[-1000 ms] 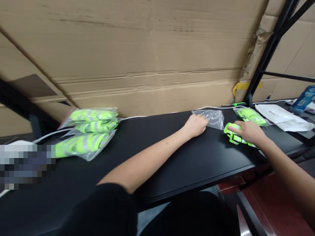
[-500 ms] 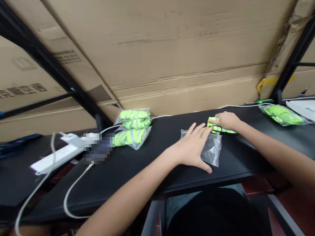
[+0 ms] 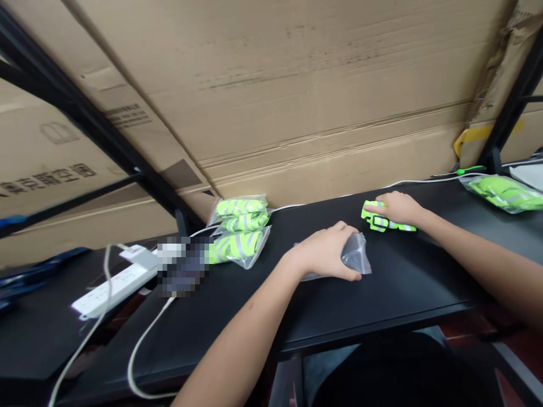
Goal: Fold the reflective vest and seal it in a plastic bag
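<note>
My left hand (image 3: 328,250) is closed over a clear plastic zip bag (image 3: 357,253) on the black tabletop, thumb near the bag's front edge and fingers curled over its far side. Part of the bag shows past the fingertips and a little under the palm. Farther right, my right hand (image 3: 399,207) grips a folded neon-yellow reflective strap (image 3: 375,216) with grey stripes and a black buckle. One end of the strap trails to the right along the table beneath that hand.
Several bagged reflective bundles (image 3: 240,243) sit at the left back, beside a blurred-out object (image 3: 182,271) and a white power strip (image 3: 114,288) with cables. Another bagged bundle (image 3: 504,191) lies at the far right. Cardboard (image 3: 297,85) stands behind the table.
My left hand has gone from spread fingers over the bag to closing on it, bunching it up. My right hand stays on the strap. The camera view has shifted slightly.
</note>
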The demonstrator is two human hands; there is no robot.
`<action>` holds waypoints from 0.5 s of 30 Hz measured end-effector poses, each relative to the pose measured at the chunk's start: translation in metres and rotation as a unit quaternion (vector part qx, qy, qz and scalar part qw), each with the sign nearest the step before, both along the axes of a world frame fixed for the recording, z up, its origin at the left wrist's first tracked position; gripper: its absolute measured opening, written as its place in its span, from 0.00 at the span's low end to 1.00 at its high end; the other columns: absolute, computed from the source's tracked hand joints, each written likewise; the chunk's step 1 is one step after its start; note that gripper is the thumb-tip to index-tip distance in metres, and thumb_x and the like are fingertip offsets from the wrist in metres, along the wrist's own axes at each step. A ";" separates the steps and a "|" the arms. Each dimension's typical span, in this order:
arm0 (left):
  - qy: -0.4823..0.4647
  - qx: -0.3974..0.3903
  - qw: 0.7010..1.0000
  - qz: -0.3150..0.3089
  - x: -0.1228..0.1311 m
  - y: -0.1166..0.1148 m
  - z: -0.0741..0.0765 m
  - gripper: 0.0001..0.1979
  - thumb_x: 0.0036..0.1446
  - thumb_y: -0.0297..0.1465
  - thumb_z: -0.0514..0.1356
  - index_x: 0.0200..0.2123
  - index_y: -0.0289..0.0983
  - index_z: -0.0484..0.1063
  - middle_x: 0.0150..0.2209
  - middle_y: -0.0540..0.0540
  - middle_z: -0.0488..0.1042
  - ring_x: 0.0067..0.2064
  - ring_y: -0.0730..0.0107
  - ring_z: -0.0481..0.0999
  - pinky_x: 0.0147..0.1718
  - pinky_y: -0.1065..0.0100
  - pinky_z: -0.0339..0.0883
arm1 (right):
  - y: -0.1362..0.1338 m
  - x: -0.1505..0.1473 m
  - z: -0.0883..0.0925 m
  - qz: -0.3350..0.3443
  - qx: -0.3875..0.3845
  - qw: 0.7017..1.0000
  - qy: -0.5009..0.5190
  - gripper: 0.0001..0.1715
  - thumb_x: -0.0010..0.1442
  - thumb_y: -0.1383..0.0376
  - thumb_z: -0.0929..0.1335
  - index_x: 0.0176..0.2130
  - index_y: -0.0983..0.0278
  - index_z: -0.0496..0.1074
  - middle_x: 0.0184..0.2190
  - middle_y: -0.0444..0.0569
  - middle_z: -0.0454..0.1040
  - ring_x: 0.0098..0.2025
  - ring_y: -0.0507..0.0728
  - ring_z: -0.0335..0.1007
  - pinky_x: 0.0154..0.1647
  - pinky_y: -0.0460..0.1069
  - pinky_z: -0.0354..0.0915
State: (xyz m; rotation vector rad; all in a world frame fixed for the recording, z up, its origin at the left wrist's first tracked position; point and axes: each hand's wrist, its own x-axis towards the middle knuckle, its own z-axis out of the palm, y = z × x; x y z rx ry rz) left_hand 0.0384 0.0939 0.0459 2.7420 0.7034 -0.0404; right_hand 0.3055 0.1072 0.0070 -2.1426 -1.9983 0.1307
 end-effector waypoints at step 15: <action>-0.066 -0.022 0.993 0.096 -0.005 0.023 -0.013 0.57 0.41 0.48 0.70 0.70 0.36 0.49 0.61 0.35 0.70 0.58 0.43 0.74 0.56 0.51 0.67 | -0.028 -0.042 0.001 0.084 -0.035 0.989 0.115 0.31 0.59 0.38 0.65 0.31 0.62 0.72 0.29 0.50 0.76 0.30 0.57 0.69 0.29 0.50 0.56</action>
